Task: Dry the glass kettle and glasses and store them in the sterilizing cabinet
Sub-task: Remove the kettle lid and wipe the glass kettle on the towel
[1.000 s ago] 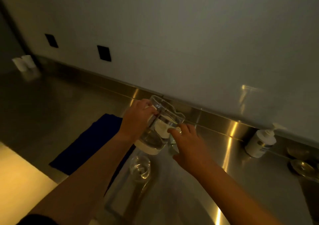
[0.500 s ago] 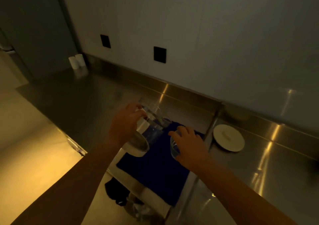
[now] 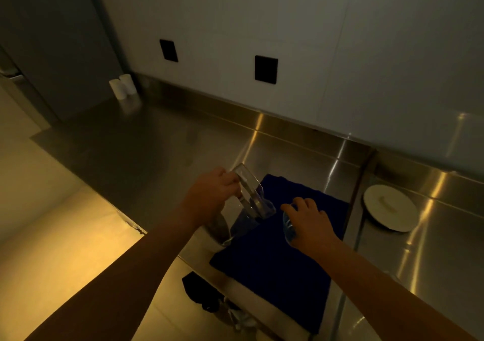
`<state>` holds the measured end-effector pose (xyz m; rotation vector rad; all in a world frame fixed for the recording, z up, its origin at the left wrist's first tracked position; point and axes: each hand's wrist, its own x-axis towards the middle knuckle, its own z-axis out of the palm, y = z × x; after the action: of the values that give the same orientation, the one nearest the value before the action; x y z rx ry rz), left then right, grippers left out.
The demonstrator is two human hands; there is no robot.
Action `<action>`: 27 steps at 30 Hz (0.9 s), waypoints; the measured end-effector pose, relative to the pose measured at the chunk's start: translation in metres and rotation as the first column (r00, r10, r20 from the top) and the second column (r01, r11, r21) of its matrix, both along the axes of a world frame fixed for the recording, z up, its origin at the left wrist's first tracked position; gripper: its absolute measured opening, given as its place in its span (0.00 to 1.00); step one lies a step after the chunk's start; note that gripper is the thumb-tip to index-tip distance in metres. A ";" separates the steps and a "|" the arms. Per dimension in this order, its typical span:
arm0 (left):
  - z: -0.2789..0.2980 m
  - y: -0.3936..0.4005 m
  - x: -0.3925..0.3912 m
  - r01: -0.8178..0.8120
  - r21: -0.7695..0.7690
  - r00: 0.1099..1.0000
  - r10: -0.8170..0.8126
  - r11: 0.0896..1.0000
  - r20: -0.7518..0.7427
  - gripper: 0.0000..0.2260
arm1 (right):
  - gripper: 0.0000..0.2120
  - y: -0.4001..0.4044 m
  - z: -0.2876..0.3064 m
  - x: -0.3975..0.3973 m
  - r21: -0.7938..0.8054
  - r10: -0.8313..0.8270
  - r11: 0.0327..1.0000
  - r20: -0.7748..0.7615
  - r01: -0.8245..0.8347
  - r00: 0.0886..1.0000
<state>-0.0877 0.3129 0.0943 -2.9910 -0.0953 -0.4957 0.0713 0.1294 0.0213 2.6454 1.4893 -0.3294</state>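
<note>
My left hand (image 3: 209,196) grips the clear glass kettle (image 3: 248,204) by its handle side, at the left edge of a dark blue cloth (image 3: 277,257) spread on the steel counter (image 3: 157,144). The kettle is tilted, its mouth toward the wall. My right hand (image 3: 309,223) covers a small clear glass (image 3: 288,228) from above, over the cloth. Most of the glass is hidden under the palm. I cannot tell whether kettle or glass touch the cloth.
A white round lid (image 3: 390,207) lies on the counter right of the cloth. Two white cups (image 3: 121,85) stand in the far left corner. Black wall sockets (image 3: 265,69) sit on the back wall. Dark items (image 3: 204,293) lie on the floor below the counter edge.
Both hands carried the kettle and the glass leftward from the far counter area to above the blue cloth and lowered them. The view swung left with them.
</note>
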 end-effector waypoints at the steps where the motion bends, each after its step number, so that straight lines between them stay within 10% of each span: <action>1: 0.000 0.000 0.003 0.016 0.007 1.000 -0.016 1.000 -0.018 0.12 | 0.41 0.001 -0.002 0.004 -0.008 -0.010 1.000 0.003 0.010 1.000; 20: -0.014 0.039 0.068 0.447 -0.040 0.864 -0.442 0.894 -0.240 0.12 | 0.44 0.026 -0.002 0.019 -0.329 -0.068 0.942 -0.014 0.060 0.998; 27: -0.015 0.046 0.071 0.467 -0.022 0.859 -0.459 0.884 -0.225 0.12 | 0.38 0.029 0.000 0.024 -0.044 -0.254 0.967 -0.016 0.253 0.967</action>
<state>-0.0163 0.3588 0.0795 -2.9986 0.6614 -0.1847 0.0950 0.1585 0.0209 2.8094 1.1347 -0.4036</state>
